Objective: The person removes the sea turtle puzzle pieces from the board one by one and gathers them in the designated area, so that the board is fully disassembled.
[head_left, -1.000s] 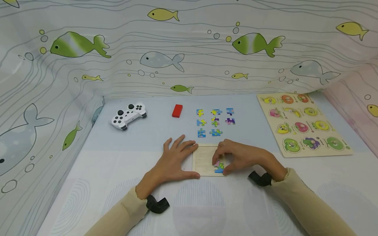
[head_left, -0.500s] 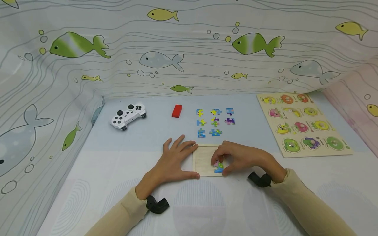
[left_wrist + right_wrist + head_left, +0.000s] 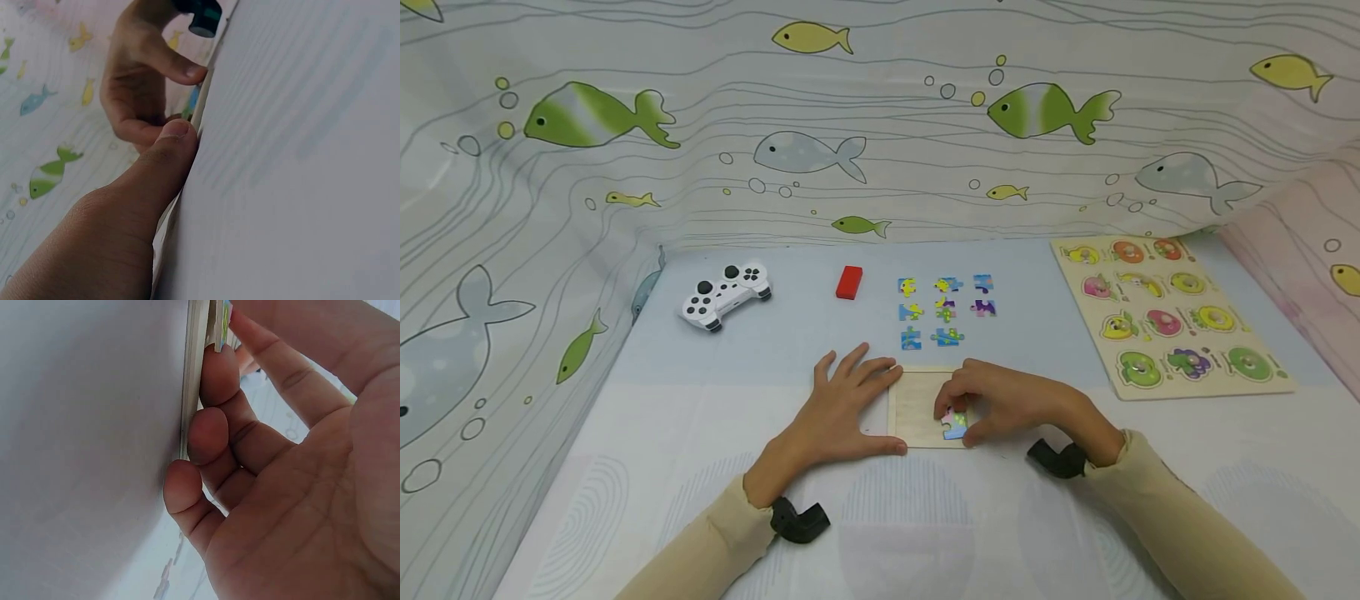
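A small wooden puzzle tray (image 3: 916,408) lies in front of the person. My left hand (image 3: 842,412) rests at its left side with the fingers spread, thumb and fingertips touching the frame. My right hand (image 3: 1011,393) is over the tray's right side, its fingers curled, and pinches a pink, green and blue jigsaw piece (image 3: 953,431) at the lower right corner. In the right wrist view, the piece (image 3: 224,326) stands slightly above the tray's edge (image 3: 195,369); its far side is hidden. Several loose jigsaw pieces (image 3: 948,337) lie in rows beyond the tray.
A white game controller (image 3: 727,295) lies at the back left, with a red block (image 3: 849,282) to its right. At the right is a wooden fruit puzzle board (image 3: 1172,321). A fish-patterned curtain (image 3: 925,125) hangs behind the table.
My right hand has shifted very slightly left with the jigsaw piece, which now looks a little tilted and paler. The left hand, the tray and the loose pieces stay where they were.
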A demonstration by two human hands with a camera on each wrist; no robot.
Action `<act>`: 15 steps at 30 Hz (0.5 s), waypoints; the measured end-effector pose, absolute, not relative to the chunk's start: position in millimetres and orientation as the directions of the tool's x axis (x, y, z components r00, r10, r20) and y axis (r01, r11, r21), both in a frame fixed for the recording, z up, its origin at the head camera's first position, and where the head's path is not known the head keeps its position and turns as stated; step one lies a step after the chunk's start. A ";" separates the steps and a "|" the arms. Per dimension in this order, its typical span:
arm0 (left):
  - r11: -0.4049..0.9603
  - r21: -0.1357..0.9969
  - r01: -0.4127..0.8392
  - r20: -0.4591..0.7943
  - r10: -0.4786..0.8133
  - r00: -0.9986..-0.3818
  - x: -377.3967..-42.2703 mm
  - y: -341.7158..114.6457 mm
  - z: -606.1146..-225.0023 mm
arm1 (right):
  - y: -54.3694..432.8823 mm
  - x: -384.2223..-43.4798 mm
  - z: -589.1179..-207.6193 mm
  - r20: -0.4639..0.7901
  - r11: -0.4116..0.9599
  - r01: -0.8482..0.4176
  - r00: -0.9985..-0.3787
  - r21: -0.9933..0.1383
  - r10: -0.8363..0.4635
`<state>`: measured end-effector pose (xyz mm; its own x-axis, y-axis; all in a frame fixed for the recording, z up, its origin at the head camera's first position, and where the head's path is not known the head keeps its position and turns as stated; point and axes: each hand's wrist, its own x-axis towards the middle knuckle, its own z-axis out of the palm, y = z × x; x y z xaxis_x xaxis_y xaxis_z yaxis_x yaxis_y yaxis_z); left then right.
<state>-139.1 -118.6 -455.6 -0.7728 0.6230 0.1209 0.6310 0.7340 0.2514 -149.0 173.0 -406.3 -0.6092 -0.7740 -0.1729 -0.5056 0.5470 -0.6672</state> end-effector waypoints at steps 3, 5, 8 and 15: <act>0.733 0.251 0.633 0.124 0.624 -0.772 -139.1 -118.9 -454.9 | 173.6 -149.9 -406.9 -0.153 0.531 -0.515 -0.604 -0.673 -0.782; 0.732 0.251 0.633 0.124 0.624 -0.772 -139.3 -119.0 -454.7 | 174.2 -150.5 -407.5 -0.150 0.528 -0.514 -0.605 -0.676 -0.782; 0.731 0.252 0.634 0.126 0.625 -0.771 -139.7 -119.2 -455.1 | 174.9 -151.0 -407.9 -0.153 0.531 -0.507 -0.610 -0.679 -0.778; 0.732 0.251 0.634 0.120 0.626 -0.771 -139.7 -119.4 -456.4 | 177.6 -153.5 -409.3 -0.131 0.509 -0.514 -0.603 -0.691 -0.787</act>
<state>-139.7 -119.4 -456.4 -0.7706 0.6258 0.1205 0.6336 0.7318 0.2511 -153.5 177.6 -409.3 -0.6033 -0.7868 -0.1307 -0.5140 0.5088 -0.6906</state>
